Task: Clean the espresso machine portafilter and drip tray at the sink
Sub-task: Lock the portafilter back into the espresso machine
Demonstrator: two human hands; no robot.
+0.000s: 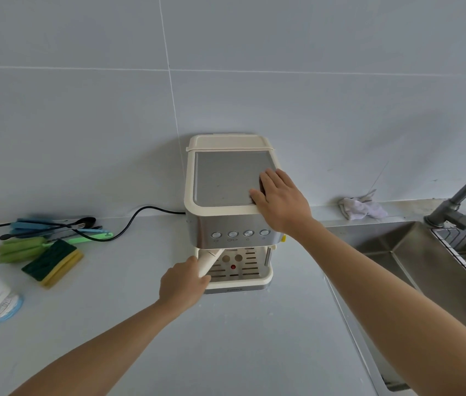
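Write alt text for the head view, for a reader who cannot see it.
A person's left hand grips the cream portafilter handle under an espresso machine, while the right hand rests flat on its top. A sponge lies on the counter to the left; a steel sink is to the right.

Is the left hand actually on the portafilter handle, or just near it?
Touching. The head view shows the left hand wrapped round the lower end of the cream portafilter handle, whose tip disappears into the fist.
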